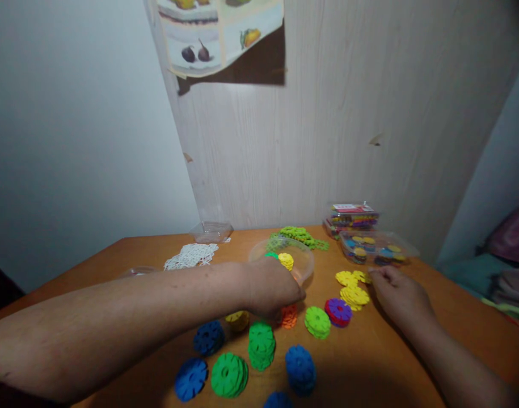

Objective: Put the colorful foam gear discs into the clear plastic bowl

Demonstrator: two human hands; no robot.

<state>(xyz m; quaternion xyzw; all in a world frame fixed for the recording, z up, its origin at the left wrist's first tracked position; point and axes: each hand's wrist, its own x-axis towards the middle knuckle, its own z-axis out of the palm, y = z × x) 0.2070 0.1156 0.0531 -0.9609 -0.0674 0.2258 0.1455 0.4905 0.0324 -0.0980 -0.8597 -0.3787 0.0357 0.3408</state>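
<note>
My left hand [274,288] reaches across the table, fingers curled downward in front of a round clear plastic bowl [309,265]. Just below it lies a stack of orange notched discs [289,317]. Whatever those fingers hold is hidden. On the right, my right hand [399,290] has its fingertips pinched at the edge of a yellow notched disc [361,276]. Beside it is a pile of yellow discs [354,297]. A purple disc on red ones [338,312] and a light-green stack [317,322] sit between the hands. Inside the bowl are yellow discs [286,260].
Green stacks [229,374] and blue stacks [300,368] stand nearest me. White pieces [191,256] and a clear tray [211,231] lie back left. Lime-green pieces [304,237] are behind the bowl. Clear boxes of coloured pieces [353,217] stand back right, against the wall.
</note>
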